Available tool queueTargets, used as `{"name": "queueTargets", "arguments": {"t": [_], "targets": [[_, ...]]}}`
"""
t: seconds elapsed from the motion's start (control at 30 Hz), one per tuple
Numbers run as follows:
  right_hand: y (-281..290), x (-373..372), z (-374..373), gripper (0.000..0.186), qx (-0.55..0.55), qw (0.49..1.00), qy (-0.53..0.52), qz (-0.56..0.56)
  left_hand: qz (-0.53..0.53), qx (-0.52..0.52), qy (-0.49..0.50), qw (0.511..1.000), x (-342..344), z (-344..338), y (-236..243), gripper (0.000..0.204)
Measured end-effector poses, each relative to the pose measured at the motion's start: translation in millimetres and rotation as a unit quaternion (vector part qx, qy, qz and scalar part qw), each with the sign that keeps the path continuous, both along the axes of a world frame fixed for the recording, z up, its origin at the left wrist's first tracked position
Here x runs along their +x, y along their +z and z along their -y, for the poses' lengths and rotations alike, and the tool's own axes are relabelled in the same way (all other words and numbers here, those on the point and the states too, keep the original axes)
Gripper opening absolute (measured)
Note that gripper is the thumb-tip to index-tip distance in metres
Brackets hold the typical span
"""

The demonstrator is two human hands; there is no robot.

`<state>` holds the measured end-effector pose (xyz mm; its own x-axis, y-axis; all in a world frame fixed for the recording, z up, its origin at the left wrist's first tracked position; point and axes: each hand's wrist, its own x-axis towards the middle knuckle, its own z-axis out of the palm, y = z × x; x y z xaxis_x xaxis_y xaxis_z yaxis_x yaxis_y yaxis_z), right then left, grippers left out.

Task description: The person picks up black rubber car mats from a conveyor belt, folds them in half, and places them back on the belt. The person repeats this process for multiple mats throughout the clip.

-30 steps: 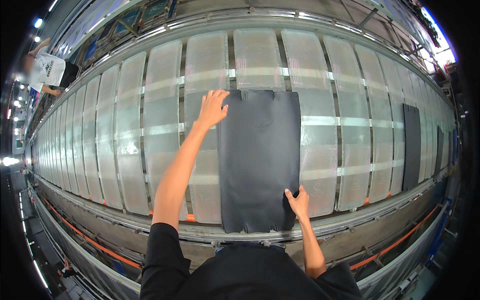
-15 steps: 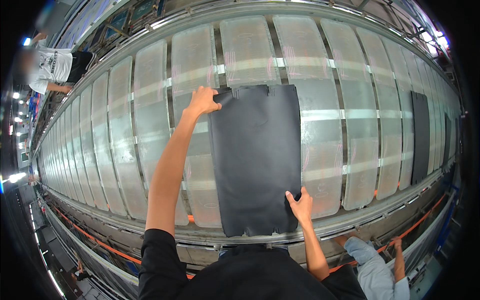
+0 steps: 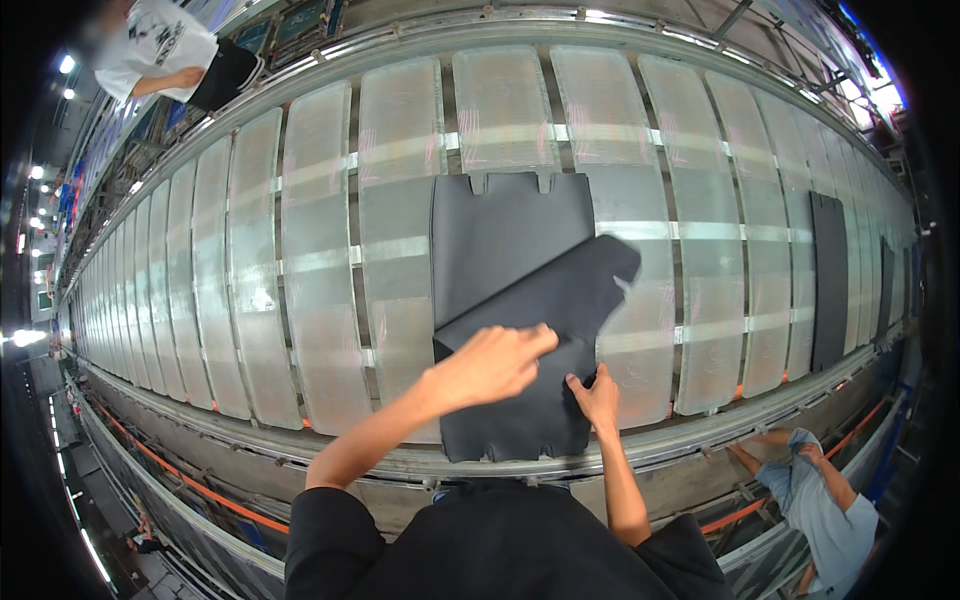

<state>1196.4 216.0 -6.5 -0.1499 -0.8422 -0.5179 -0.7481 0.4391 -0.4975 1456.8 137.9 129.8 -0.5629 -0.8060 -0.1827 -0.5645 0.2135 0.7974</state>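
Note:
A stack of black, flexible rectangular sheets (image 3: 510,215) with notched short ends lies across pale translucent panels in front of me. The top sheet (image 3: 545,290) is folded over diagonally, and its notched end sticks out past the stack's right edge. My left hand (image 3: 495,365) is closed on this folded sheet near the middle of the stack; its fingertips are partly hidden. At the near right edge, my right hand (image 3: 597,400) grips the sheets, thumb on top and fingers along the side.
Long pale panels (image 3: 500,110) run side by side along a metal-framed line, with narrow gaps between them. More black sheets (image 3: 828,280) lie to the right. One person (image 3: 165,50) stands across the line at far left, another (image 3: 825,500) at near right.
My left hand has drawn the top sheet's far left corner toward me and rightward, folding it over. My right hand stays at the edge. Both other people have shifted position.

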Motion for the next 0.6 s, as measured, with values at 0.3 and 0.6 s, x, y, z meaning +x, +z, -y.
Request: {"name": "queueTargets", "arguments": {"t": [0.3, 0.6], "targets": [[233.8, 5.9, 36.0, 0.114, -0.448, 0.856, 0.229, -0.121, -0.022, 0.010, 0.024, 0.999, -22.7, -75.2, 78.5, 0.026], [243.9, 47.1, -2.5, 0.074, -0.202, 0.851, 0.484, -0.022, -0.008, -0.085, 0.145, 0.986, -28.0, -147.7, 101.4, 0.030]]}}
